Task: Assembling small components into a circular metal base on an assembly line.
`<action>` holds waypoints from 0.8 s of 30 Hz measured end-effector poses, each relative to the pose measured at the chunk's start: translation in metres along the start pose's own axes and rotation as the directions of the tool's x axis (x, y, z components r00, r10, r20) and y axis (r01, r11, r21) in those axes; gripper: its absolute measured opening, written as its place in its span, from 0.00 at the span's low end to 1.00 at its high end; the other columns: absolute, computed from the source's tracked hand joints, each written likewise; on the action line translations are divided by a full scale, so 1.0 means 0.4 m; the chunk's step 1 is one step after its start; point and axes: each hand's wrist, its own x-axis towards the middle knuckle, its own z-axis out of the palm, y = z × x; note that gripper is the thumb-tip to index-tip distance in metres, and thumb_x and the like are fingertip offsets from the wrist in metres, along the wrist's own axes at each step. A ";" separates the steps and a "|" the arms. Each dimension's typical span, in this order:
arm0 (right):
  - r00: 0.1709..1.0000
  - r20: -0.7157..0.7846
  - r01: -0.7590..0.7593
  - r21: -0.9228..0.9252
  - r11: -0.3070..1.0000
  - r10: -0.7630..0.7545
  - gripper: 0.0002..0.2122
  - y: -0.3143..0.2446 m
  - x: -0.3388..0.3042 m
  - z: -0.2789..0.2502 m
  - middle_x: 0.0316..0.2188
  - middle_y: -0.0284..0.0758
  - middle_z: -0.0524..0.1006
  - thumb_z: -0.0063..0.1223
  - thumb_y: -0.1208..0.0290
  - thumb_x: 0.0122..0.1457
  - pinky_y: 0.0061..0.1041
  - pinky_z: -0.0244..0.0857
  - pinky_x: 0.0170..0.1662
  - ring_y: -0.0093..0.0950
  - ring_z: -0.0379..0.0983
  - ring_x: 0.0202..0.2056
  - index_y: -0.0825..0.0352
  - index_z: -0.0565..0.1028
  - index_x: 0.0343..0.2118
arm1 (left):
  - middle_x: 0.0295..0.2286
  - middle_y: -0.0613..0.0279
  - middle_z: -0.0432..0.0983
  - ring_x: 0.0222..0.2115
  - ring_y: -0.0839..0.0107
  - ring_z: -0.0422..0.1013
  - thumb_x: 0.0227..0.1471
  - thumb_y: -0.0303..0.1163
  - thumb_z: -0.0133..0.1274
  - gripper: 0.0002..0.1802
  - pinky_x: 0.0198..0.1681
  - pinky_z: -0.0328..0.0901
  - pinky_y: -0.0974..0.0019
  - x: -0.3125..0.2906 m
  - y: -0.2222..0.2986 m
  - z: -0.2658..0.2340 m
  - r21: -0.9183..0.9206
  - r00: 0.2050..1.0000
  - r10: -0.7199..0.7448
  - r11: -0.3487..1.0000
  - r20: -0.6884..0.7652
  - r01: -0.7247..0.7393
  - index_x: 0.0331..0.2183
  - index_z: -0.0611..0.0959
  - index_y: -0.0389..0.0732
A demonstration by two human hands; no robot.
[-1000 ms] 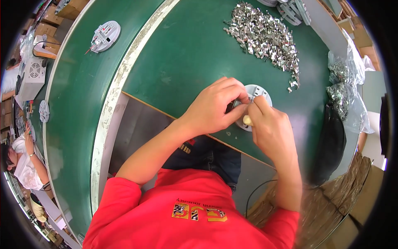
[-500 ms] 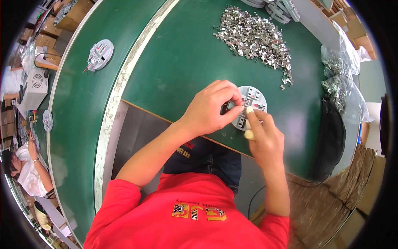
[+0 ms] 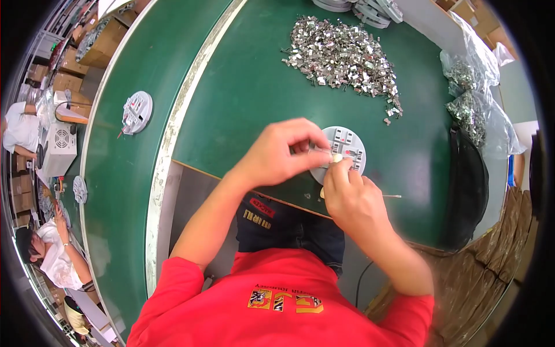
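Note:
A round light-grey plate (image 3: 346, 134) with small dark sockets and a few red parts lies on the green table, partly hidden by my hands. My left hand (image 3: 284, 151) is closed at its left edge, thumb and index finger pinched together; what they pinch is too small to make out. Close against those fingertips, my right hand (image 3: 354, 195) is curled shut over the plate's near edge, with pale yellow finger covers on some fingers. A thin rod (image 3: 393, 196) with a light tip sticks out on the right side of this hand.
A heap of small shiny metal pieces (image 3: 346, 56) lies beyond the plate. Grey round parts (image 3: 376, 11) are stacked at the back. Another round plate (image 3: 137, 111) rests left of the white divider (image 3: 184, 95). Clear bags (image 3: 471, 113) and a black bag (image 3: 465, 191) stand right. Co-workers sit far left.
My right hand has turned and moved left and slightly down, and the thin rod now shows to its right. The left hand has shifted slightly left. The whole view has shifted a little.

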 end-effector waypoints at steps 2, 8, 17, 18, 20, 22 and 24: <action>1.000 0.007 -0.019 0.111 0.994 0.019 0.15 0.012 -0.013 -0.010 0.41 0.44 0.76 0.56 0.73 0.56 0.22 0.73 0.28 0.23 0.74 0.26 0.76 0.77 0.44 | 0.36 0.62 0.81 0.32 0.68 0.74 0.52 0.30 0.67 0.09 0.37 0.70 0.65 0.048 0.006 -0.013 0.088 0.993 0.028 0.996 -0.118 -0.017 0.36 0.86 0.38; 0.966 -0.112 -0.181 0.361 0.915 0.235 0.17 0.009 -0.055 -0.022 0.39 0.41 0.75 0.59 0.74 0.52 0.24 0.74 0.29 0.24 0.75 0.26 0.75 0.77 0.45 | 0.35 0.62 0.82 0.30 0.69 0.74 0.56 0.33 0.65 0.10 0.35 0.71 0.66 0.191 -0.006 -0.021 0.621 0.882 0.309 0.783 -0.355 -0.025 0.38 0.87 0.39; 0.921 -0.069 -0.294 0.519 0.802 0.383 0.20 0.026 -0.069 -0.018 0.41 0.38 0.76 0.64 0.79 0.48 0.31 0.76 0.34 0.33 0.79 0.31 0.71 0.79 0.47 | 0.35 0.64 0.84 0.30 0.72 0.77 0.55 0.31 0.66 0.10 0.33 0.70 0.67 0.162 -0.004 -0.017 0.621 0.871 0.400 0.769 -0.285 -0.151 0.40 0.88 0.41; 0.911 -0.025 -0.329 0.559 0.761 0.412 0.21 0.028 -0.069 -0.019 0.42 0.37 0.77 0.66 0.81 0.47 0.33 0.76 0.36 0.36 0.81 0.34 0.70 0.80 0.48 | 0.35 0.64 0.84 0.31 0.73 0.77 0.55 0.29 0.66 0.11 0.33 0.70 0.68 0.150 0.005 -0.012 0.572 0.882 0.372 0.806 -0.290 -0.152 0.41 0.88 0.41; 0.893 -0.087 -0.300 0.618 0.727 0.442 0.19 0.044 -0.057 -0.018 0.40 0.37 0.77 0.65 0.81 0.47 0.31 0.75 0.34 0.35 0.80 0.32 0.70 0.80 0.46 | 0.35 0.65 0.85 0.31 0.75 0.78 0.53 0.27 0.66 0.13 0.33 0.70 0.70 0.122 0.032 -0.001 0.470 0.901 0.316 0.870 -0.296 -0.150 0.43 0.87 0.42; 0.841 -0.198 -0.221 0.724 0.654 0.504 0.16 0.066 -0.040 -0.015 0.37 0.37 0.78 0.64 0.80 0.49 0.27 0.74 0.31 0.32 0.79 0.28 0.70 0.80 0.43 | 0.34 0.65 0.85 0.31 0.76 0.77 0.52 0.25 0.67 0.16 0.33 0.70 0.70 0.094 0.049 0.016 0.474 0.891 0.344 0.863 -0.296 -0.175 0.44 0.87 0.43; 0.802 -0.158 -0.237 0.801 0.550 0.576 0.13 0.079 -0.017 -0.028 0.35 0.36 0.79 0.64 0.81 0.51 0.27 0.72 0.31 0.31 0.78 0.28 0.70 0.80 0.41 | 0.32 0.65 0.85 0.30 0.77 0.77 0.50 0.21 0.68 0.21 0.33 0.70 0.72 0.073 0.062 0.036 0.479 0.867 0.398 0.848 -0.299 -0.224 0.47 0.86 0.43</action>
